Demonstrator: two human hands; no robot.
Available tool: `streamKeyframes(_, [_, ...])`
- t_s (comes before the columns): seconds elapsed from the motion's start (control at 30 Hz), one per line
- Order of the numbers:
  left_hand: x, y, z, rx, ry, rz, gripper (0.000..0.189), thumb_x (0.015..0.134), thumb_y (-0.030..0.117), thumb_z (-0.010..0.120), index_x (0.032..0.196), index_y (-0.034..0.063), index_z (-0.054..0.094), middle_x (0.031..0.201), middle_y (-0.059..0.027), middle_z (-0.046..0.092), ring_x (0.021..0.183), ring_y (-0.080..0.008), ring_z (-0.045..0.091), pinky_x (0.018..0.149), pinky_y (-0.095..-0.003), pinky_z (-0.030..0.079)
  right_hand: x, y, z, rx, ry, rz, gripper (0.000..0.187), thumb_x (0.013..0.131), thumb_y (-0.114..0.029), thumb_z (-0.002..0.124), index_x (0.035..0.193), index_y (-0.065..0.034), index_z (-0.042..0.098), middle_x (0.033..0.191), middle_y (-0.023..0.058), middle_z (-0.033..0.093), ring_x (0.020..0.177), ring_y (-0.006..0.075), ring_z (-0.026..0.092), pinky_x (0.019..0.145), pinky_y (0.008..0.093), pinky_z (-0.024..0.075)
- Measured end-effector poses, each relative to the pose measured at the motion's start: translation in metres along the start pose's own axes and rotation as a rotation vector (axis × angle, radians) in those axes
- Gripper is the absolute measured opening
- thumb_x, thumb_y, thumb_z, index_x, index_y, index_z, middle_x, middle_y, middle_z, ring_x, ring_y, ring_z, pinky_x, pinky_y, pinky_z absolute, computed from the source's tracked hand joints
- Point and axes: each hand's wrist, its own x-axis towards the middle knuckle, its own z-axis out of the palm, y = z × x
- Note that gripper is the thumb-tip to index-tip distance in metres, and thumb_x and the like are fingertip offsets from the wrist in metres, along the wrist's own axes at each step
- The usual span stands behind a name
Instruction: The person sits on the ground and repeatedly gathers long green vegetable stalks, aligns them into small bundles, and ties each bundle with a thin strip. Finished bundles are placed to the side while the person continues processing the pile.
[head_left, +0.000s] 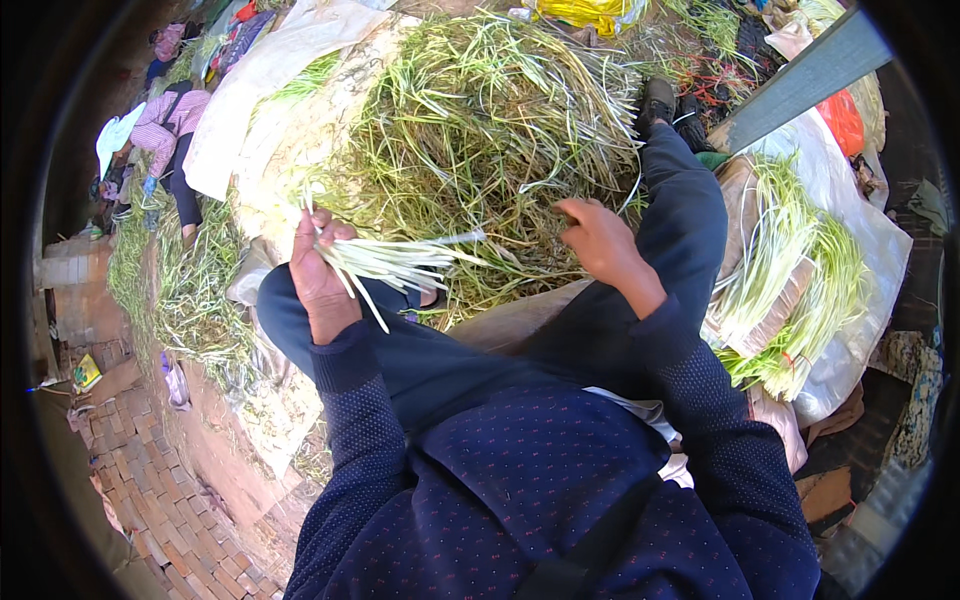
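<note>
My left hand is closed around a small bunch of pale, thin vegetable stalks above my left knee. The stalks fan out to the right, with one drooping lower than the others. My right hand is over my right thigh, at the near right edge of a large heap of green and yellowed leafy stalks. Its thumb and forefinger are apart, with nothing visible between them; the other fingers are partly hidden.
At right, bundled pale-green stalks lie on plastic sheeting. A slanted post stands by my right foot. Another person bends over more cut greens at left. Brick paving lies lower left.
</note>
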Motion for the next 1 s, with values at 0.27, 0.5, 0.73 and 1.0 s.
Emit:
streamKeyframes(0.27, [-0.005,-0.059,0.01,-0.044,-0.029,-0.164,0.022,0.107,0.022,0.052,0.116,0.0029,0.055,0.086,-0.0019,0.055,0.066,-0.01,0.049,0.068,-0.0291,0.049,0.05,-0.105,0.058,0.685,-0.07,-0.173,0.056,0.097,-0.05,0.06,0.113,0.0038,0.066,0.097,0.0252,0.065,0.089,0.0418,0.064,0.081,0.0462,0.051])
streamKeyframes(0.5, [0.016,-0.075,-0.012,-0.035,0.045,-0.213,0.015,0.106,0.022,0.053,0.103,0.0069,0.055,0.079,-0.0001,0.053,0.059,-0.0102,0.043,0.061,-0.0288,0.044,-0.019,-0.072,0.089,0.744,-0.36,-0.001,0.032,0.1,-0.028,0.058,0.095,0.0034,0.062,0.081,0.0222,0.06,0.078,0.0392,0.062,0.071,0.0444,0.0485])
streamKeyframes(0.73, [0.037,-0.049,-0.018,-0.223,0.01,-0.114,0.014,0.106,0.023,0.054,0.105,0.0089,0.055,0.079,0.0002,0.054,0.059,-0.0093,0.046,0.061,-0.0292,0.045,-0.028,-0.004,0.032,0.628,-0.142,0.563,0.021,0.089,0.004,0.049,0.098,0.0004,0.068,0.069,0.001,0.054,0.062,0.0095,0.054,0.056,0.0273,0.0439])
streamKeyframes(1.0, [0.036,-0.077,0.001,-0.215,-0.023,-0.171,0.016,0.107,0.022,0.053,0.107,0.0062,0.056,0.08,-0.0001,0.056,0.06,-0.0095,0.048,0.065,-0.0297,0.046,0.022,-0.088,0.005,0.393,-0.044,-0.027,0.018,0.091,-0.009,0.066,0.106,0.0016,0.067,0.085,0.0032,0.064,0.078,0.008,0.058,0.071,0.025,0.0473])
